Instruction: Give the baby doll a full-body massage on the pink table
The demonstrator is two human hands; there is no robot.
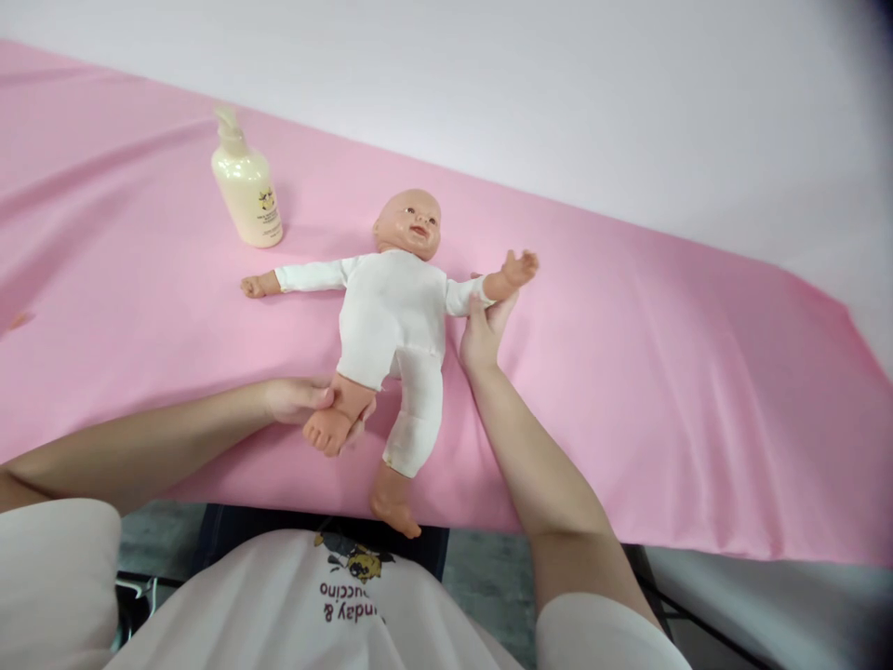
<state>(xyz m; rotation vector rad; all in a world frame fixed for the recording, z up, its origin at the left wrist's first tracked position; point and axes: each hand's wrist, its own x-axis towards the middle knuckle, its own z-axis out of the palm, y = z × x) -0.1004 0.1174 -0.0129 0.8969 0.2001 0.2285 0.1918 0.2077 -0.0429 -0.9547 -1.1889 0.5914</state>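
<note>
A baby doll [394,307] with a white cloth body lies face up on the pink-covered table, its head toward the far side. My left hand [299,400] is closed around the doll's bare lower leg, thumb on top and fingertips showing beneath the foot. With my right hand [483,330] I grip the doll's other-side forearm near the cuff; some of my fingers are hidden behind it. The doll's other arm stretches out to the left, and its other leg points down to the near table edge.
A cream pump bottle [249,191] stands beyond the doll at the left. Pink cloth [628,391] covers the table, with wrinkles at the right. Past the far edge is a white wall [558,84]. A small orange-brown spot [19,320] shows at the far left.
</note>
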